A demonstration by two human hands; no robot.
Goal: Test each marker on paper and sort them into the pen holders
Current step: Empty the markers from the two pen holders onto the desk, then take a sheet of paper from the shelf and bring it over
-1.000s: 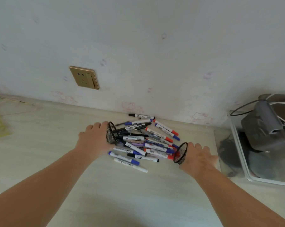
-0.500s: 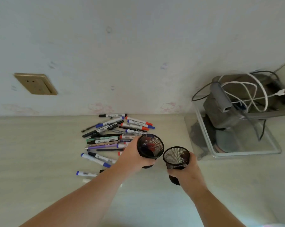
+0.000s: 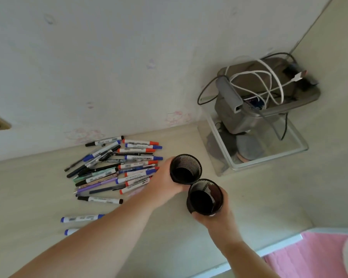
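Each grip, left hand [image 3: 165, 185] and right hand [image 3: 219, 221], encircles one pen holder [image 3: 186, 169].

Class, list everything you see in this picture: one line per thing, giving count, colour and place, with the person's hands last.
mesh pen holders: two, black, upright and empty-looking, one behind the other, right of the pens
markers and pens: a loose pile, too many to count; white barrels with blue, red or black caps, some dark, mint or purple; on the table by the wall
clear tray: one, transparent, far right, holding grey devices
cable: one, white, coiled on top of the devices
table: one, pale wood
pink cloth: one, bottom right
left hand: grip round the farther holder
right hand: grip round the nearer holder
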